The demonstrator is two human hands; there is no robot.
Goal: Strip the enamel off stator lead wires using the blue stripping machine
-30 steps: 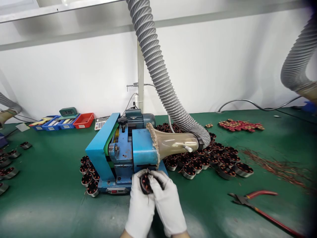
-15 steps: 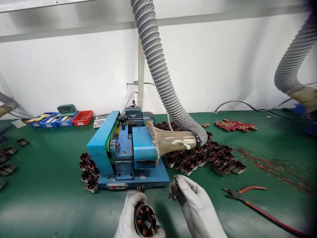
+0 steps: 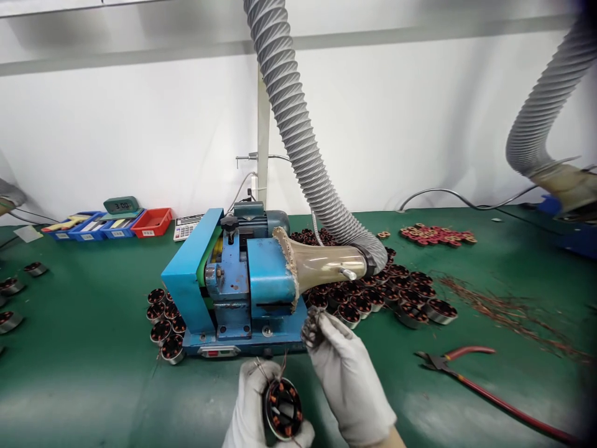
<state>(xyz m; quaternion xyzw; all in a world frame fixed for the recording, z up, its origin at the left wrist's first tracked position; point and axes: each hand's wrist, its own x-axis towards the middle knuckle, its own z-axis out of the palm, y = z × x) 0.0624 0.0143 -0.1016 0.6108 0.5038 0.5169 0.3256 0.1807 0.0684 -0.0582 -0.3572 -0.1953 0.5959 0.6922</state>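
My left hand [image 3: 246, 401], in a white glove, is closed around a round motor stator [image 3: 293, 398] with copper windings and a metal rim. Thin wire ends stick up from the stator's top edge. To the right, my right hand [image 3: 349, 376], gloved too, is raised with its fingers curled and pressed together. Its fingertips are blackened, and anything held between them cannot be made out. Both hands are in front of the blue belt-driven machine [image 3: 275, 274], the right one close to the base's front right corner.
Many similar stators [image 3: 413, 311] lie behind and right of the machine, with more at its left [image 3: 161, 331]. Red-handled cutters [image 3: 459, 367] and loose copper wire scraps [image 3: 494, 305] lie at the right. A grey hose [image 3: 303, 118] joins the machine. Small bins [image 3: 153, 223] stand at the back left.
My right hand has moved up and slightly left, toward the machine's base. The stator in my left hand has shifted a little right, and its upright wire ends now show.
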